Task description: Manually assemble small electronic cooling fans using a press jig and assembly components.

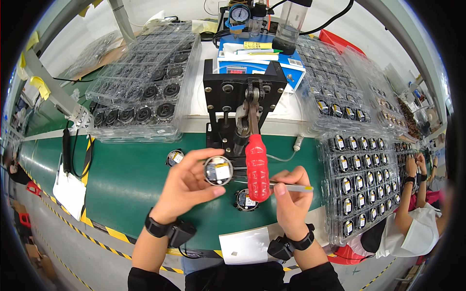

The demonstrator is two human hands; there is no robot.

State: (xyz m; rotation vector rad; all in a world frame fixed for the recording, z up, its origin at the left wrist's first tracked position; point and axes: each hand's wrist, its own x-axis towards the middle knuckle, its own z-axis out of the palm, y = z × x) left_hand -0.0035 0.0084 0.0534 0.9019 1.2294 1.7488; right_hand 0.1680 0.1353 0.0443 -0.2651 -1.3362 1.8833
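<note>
My left hand (187, 186) grips a round watch module (218, 170) by its rim, its inner side with a white label facing up. Between the thumb and fingers of my right hand (293, 201) is a slim tweezers-like tool (296, 187), its thin end pointing left toward the module. The red handle (257, 167) of a black toggle press (245, 87) stands between my hands and hides part of the tool. Below the handle, a second round module (246, 200) lies on the green mat (121, 169). Another module (175, 157) rests behind my left hand.
Stacked clear trays (141, 111) of round parts stand at the back left. More trays (335, 111) are at the back right, with a filled tray (361, 184) nearer. A blue controller box (291, 72) sits behind the press. White paper (245, 245) lies in front; a co-worker's hands (416, 165) show far right.
</note>
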